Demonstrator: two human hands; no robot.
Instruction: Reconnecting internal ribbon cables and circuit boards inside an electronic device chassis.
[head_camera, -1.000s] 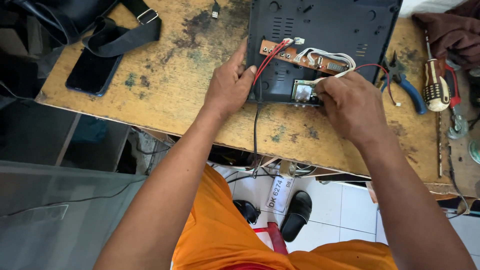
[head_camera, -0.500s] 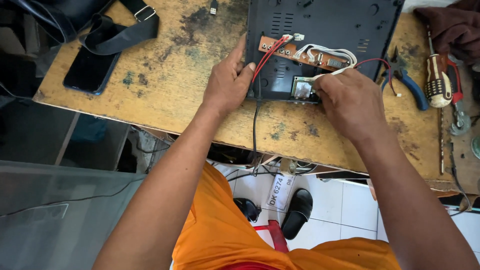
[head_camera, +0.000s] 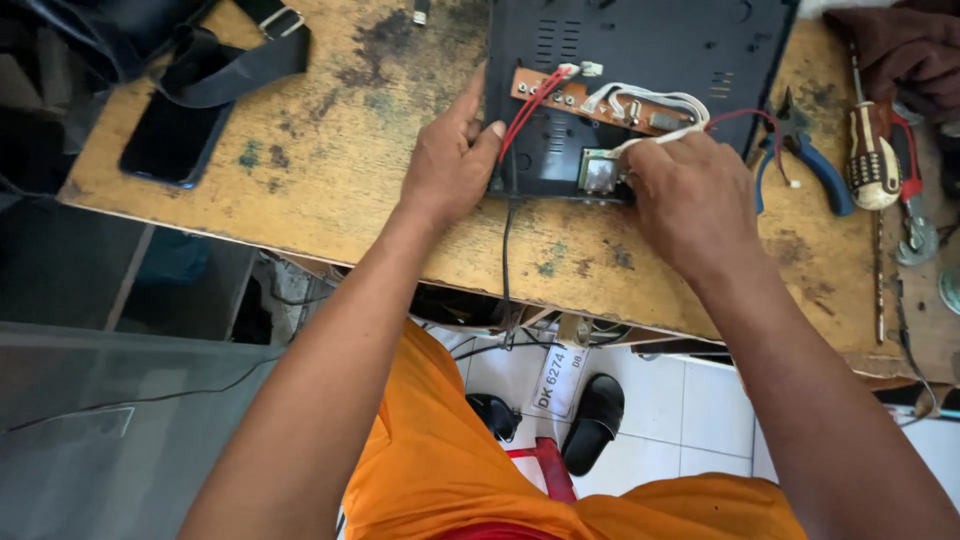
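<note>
An open black plastic case (head_camera: 650, 50) lies on the worn wooden table (head_camera: 330, 180). Inside it sit a brown circuit board (head_camera: 560, 95), red wires (head_camera: 525, 105), white wires (head_camera: 650, 100) and a small metal transformer (head_camera: 598, 172) at the near edge. My left hand (head_camera: 450, 160) grips the case's near left corner, thumb against its side. My right hand (head_camera: 690, 200) is closed at the transformer, its fingertips pinching there, and a white wire runs under its fingers. What the fingertips touch is partly hidden.
Blue-handled pliers (head_camera: 815, 170) and a cream-handled screwdriver (head_camera: 872, 165) lie right of the case. A dark phone (head_camera: 175, 140) and a black bag strap (head_camera: 230, 60) lie at the table's left. A black cable (head_camera: 505, 260) drops over the near edge. Black sandals (head_camera: 592, 420) sit on the tiled floor.
Both hands stay at the case in the same grip. Only the view has shifted slightly.
</note>
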